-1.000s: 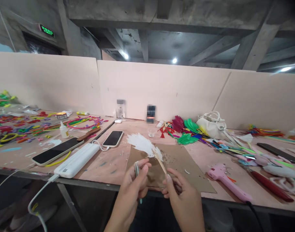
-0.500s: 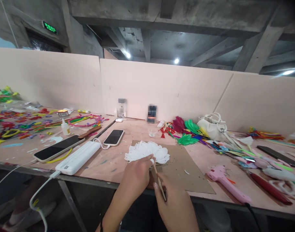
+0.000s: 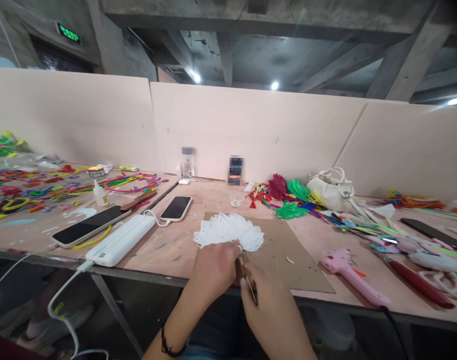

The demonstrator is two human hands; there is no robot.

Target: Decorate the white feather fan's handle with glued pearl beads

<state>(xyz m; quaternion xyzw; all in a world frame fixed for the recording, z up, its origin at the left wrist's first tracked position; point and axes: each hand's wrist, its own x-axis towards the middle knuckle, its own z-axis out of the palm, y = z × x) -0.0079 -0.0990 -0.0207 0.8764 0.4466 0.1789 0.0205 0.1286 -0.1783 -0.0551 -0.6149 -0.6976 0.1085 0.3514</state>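
A white feather-like fan (image 3: 230, 229) spreads in a half circle above a sheet of brown cardboard (image 3: 292, 265) at the table's front. My left hand (image 3: 217, 264) is closed at the base of the fan, with its fingertips pressed where the white pieces gather. Below that, a thin wooden stick handle (image 3: 253, 290) runs down into my right hand (image 3: 268, 295), whose fingers are wrapped round it. Parts of the handle and the fan's lower left edge are hidden by my hands.
Left: a white power bank (image 3: 119, 242), phones (image 3: 176, 208) and a glue bottle (image 3: 100, 194). Right: a pink glue gun (image 3: 354, 277), red-handled tool (image 3: 419, 284), coloured feathers (image 3: 298, 190) and a white bag (image 3: 331, 190). A small clear cup (image 3: 236, 199) stands behind the fan.
The view has tilted and shifted slightly. My left hand's fingers have closed in lower at the fan's base, and less of the handle shows. Both hands keep their hold.
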